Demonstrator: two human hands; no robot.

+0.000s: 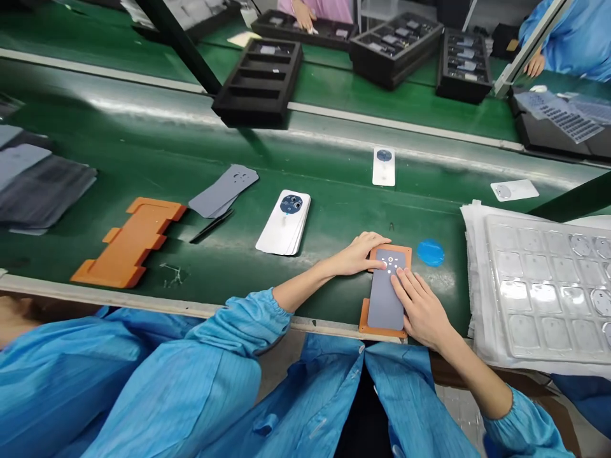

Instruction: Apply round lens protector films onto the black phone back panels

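Note:
A grey die-cut sheet with small holes near its top lies in an orange fixture at the table's front edge. My left hand rests at the fixture's upper left, its thumb on the sheet by the holes. Flat across the sheet's right side lie the outstretched fingers of my right hand. Just right of the fixture is a round blue film. To the left sits a stack of white phone back panels, each top one bearing a dark round camera area.
Farther left are tweezers, grey sheets and another orange fixture. Single white panels lie toward the back. A clear plastic tray stands at right. Black trays and co-workers' hands are across the line.

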